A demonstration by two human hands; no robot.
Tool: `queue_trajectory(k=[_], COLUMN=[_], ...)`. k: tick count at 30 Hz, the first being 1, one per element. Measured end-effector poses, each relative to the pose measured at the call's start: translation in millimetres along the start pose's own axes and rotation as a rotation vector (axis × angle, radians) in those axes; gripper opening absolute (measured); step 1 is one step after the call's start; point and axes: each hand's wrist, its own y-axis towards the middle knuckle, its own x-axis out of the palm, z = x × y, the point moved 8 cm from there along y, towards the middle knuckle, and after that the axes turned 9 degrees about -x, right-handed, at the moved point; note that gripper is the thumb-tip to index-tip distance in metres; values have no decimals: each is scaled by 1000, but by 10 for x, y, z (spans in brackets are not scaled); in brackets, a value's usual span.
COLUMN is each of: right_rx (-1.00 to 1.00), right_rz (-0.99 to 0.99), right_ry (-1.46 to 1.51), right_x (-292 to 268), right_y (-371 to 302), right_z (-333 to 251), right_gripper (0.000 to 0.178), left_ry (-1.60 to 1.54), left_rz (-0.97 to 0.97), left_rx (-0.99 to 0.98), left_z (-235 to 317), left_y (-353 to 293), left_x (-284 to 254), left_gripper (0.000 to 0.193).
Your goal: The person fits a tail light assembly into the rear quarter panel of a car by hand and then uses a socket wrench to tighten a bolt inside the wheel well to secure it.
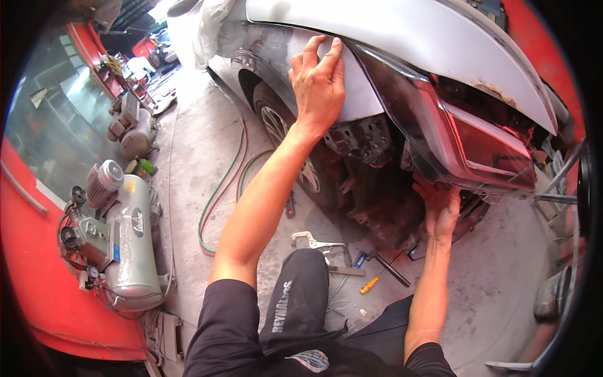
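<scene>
A headlight (433, 125) with a clear lens and red reflections sits at the corner of a silver-white car, below the hood (402, 31). My left hand (319, 85) rests on the fender (361, 94), its fingers apart and bent, the tips at the gap under the hood's edge. It holds nothing. My right hand (438, 204) reaches up beneath the headlight with its palm up and fingers spread, touching or close to its underside. The fingertips are partly in shadow. Below the fender, a dark bracket (361, 139) and the inner parts lie exposed.
On the floor lie locking pliers (314, 242), an orange-handled screwdriver (369, 286) and a black-handled tool (392, 271). A green hose (220, 185) runs beside the front wheel (273, 122). An air compressor (133, 235) stands at left by a red wall (38, 264).
</scene>
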Motion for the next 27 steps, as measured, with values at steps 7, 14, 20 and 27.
queue_trajectory(k=[7,14,20,27], right_rx=[10,-6,-8,-50], right_rz=[44,97,97,83], right_ry=[-23,-8,10,-42], right_x=[-108,50,-3,-90], right_y=[-23,-5,3,10], right_z=[3,-47,-32,-63], right_gripper=[67,64,58,57], left_ry=[54,110,76,-97], left_rz=[6,2,12,-151], left_rx=[38,114,69,31], left_z=[59,164,213,326], left_y=[15,11,3,52], left_x=[25,24,16,18], left_gripper=[41,39,41,42])
